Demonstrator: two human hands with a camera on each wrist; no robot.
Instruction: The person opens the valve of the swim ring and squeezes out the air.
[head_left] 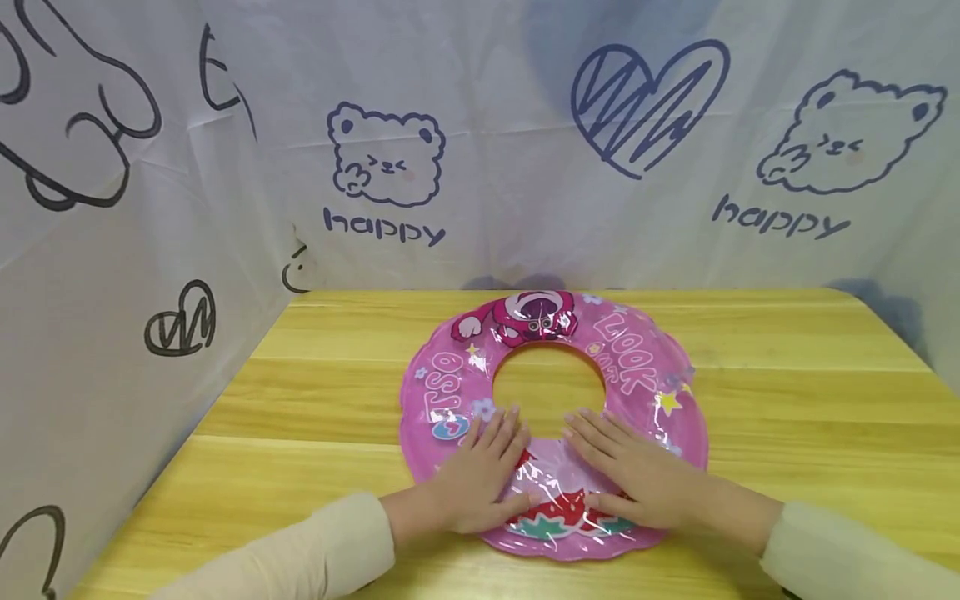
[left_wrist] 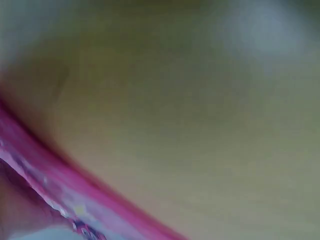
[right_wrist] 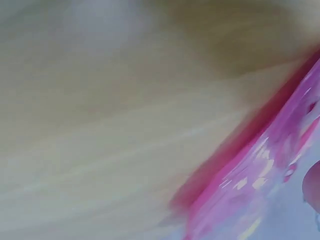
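Observation:
A pink inflatable swim ring lies flat on the wooden table, printed with a purple-pink bear, flowers, lettering and strawberries. On its near left part rests my left hand, fingers straight and pointing toward the centre hole. My right hand lies on the near right part in the same way, fingertips at the hole's edge. Strawberry prints show between the two thumbs. In the left wrist view only the ring's edge and a bit of skin appear, blurred. The right wrist view shows the ring's shiny side and a fingertip at the right border.
The yellow wood-grain table extends on both sides of the ring and behind it. White cloth with blue drawings of bears and hearts hangs along the back, and more cloth hangs at the left and right.

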